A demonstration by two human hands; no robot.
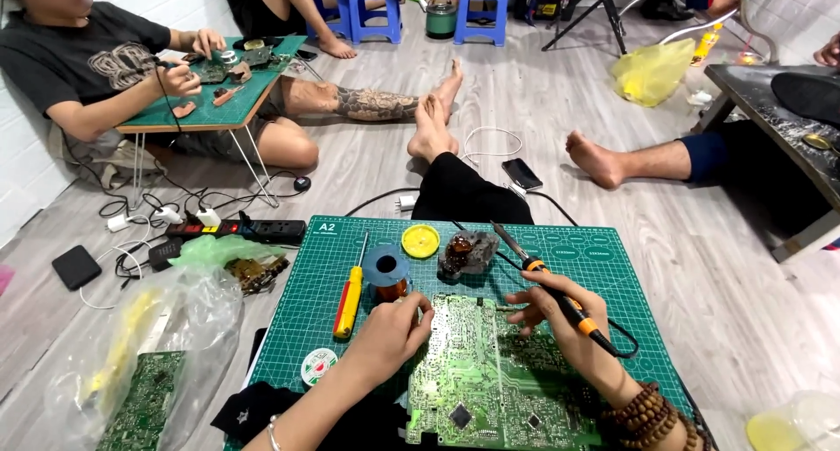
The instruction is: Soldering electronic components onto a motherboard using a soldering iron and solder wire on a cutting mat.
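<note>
The green circuit board [490, 372] lies bottom centre under my left hand [391, 333], curled closed on its top edge. My right hand [560, 315] grips the soldering iron [547, 280]; a slip could burn fingers.

Left arm: bare forearm enters from the bottom edge, angled up and to the right, with a thin bracelet at the wrist.
Left hand [391, 330]: palm down, fingers curled together, fingertips pinched and pressing downward just left of the right hand.
Right arm: forearm enters from the lower right corner, angled up and to the left, with 2 or more loops of brown beads around the wrist.
Right hand [560, 315]: closed in a pen-like grip around a thin handle, thumb and fingers wrapped on it, index finger reaching toward the left hand.
Spacing: the 2 hands sit near each other, not touching.
Legs: stretched out ahead of both hands, bare feet crossed.
</note>
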